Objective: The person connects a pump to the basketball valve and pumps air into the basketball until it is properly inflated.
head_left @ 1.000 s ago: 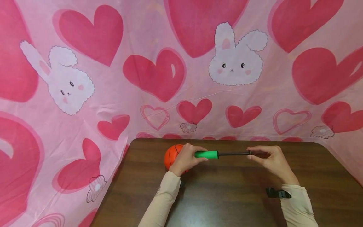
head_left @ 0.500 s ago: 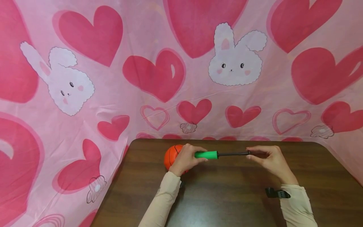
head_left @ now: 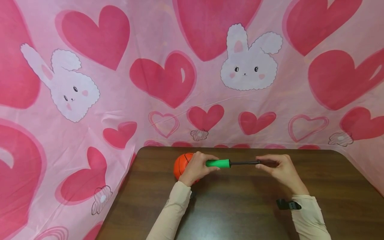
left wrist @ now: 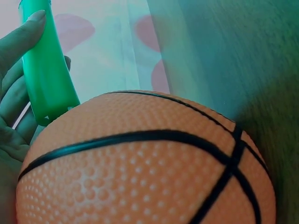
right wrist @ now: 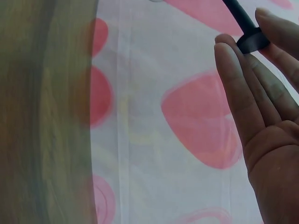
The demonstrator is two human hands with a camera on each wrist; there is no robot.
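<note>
My left hand (head_left: 196, 169) grips the green barrel of a hand pump (head_left: 220, 163), thumb on one side and fingers on the other. An orange basketball (head_left: 181, 165) with black lines lies at that hand, partly hidden behind it; in the left wrist view the ball (left wrist: 140, 172) fills the foreground, and the green barrel (left wrist: 49, 70) meets its edge. Out of the barrel's right end comes a thin black rod (head_left: 244, 163). My right hand (head_left: 282, 170) pinches the flared black end (right wrist: 252, 41) of that rod between thumb and fingers.
Both hands work above the far part of a dark wooden table (head_left: 234, 206). Behind it hangs a pink cloth (head_left: 207, 93) with hearts and rabbits. A black strap mount (head_left: 288, 204) sits on the right wrist.
My right hand has moved left toward the green barrel, and less of the black rod shows. The left hand and the basketball stay where they were.
</note>
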